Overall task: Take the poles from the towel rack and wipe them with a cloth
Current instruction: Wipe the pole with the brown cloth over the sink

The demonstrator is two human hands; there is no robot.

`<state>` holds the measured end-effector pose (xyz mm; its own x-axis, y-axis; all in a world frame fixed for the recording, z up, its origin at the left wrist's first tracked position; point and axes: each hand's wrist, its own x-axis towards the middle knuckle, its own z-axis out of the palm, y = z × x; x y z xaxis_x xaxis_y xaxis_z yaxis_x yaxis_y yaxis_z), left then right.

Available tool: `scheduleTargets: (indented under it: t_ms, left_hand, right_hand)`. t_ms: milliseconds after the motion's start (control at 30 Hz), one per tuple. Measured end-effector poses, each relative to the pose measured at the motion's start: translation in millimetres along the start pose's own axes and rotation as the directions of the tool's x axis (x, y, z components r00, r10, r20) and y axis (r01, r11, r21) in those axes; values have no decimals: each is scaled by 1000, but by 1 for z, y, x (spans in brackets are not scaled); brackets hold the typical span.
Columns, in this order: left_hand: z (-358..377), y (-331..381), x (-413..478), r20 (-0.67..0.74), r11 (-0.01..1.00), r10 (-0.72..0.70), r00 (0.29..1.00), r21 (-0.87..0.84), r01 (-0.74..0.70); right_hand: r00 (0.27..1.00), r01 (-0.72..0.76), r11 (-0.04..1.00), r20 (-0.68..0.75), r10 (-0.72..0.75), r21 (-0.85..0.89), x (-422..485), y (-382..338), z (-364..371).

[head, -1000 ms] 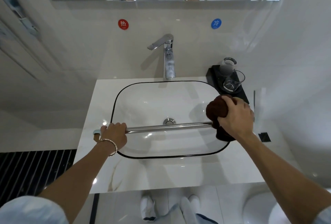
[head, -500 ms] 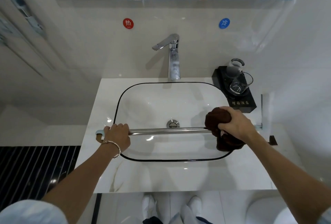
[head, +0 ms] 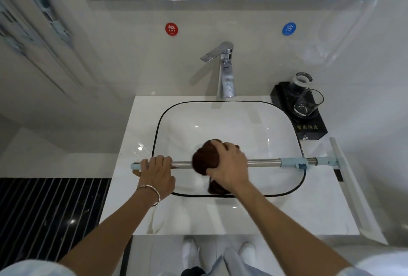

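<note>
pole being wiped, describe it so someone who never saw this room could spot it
Find the white sink under the faucet. Across its near half runs a long steel pole, gripped by the left hand and by the right hand through a brown cloth. Unlike the upright faucet, it is horizontal and has pale blue fittings.

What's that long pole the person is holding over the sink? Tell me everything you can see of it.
The pole is a slim, shiny tube that looks like polished steel, with pale blue plastic-looking fittings at both ends and a blue collar near the right end. It lies level, left to right, across the front of the white basin. The left hand grips it near its left end. At mid-length a brown cloth is wrapped round it, held there by the right hand.
</note>
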<state>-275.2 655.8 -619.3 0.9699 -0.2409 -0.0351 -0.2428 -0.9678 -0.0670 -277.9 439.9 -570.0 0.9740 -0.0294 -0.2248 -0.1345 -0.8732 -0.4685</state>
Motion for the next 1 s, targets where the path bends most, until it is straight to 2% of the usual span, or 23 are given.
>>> scheduleTargets:
  t_ms: [100,233,300,400,467,567,767,867,1000]
  left_hand:
    - [-4,-5,-6,3,996,56,998,-70,-56]
    - [-4,-28,-4,21,971,134,991,-200,-127]
    - [-7,-40,1,79,959,130,988,-263,-105]
    - [-8,-47,4,159,967,134,978,-235,-94]
    - [-5,-49,5,153,962,150,977,-252,-108]
    - [-4,-50,7,131,955,157,979,-273,-116]
    - [-1,-50,5,108,941,124,986,-328,-82]
    - [-1,-49,4,81,927,99,992,-370,-62]
    - [-2,-47,3,77,912,71,994,-408,-33]
  right_hand:
    - [996,94,995,10,-94,-26,-2,-34,27]
    - [995,98,994,-20,-99,-47,-1,-45,38]
    - [992,112,991,-46,-115,-68,-2,-45,39]
    - [988,145,988,-38,-147,-59,-6,-42,37]
    - [989,149,987,-14,-150,-55,-7,-31,30]
    - [998,64,997,-19,-65,-50,-9,2,1]
    - [970,-237,971,-57,236,-19,-6,105,-72]
    - [966,-258,966,-6,257,-15,-1,115,-77]
    - [978,-181,983,113,177,27,5,64,-56]
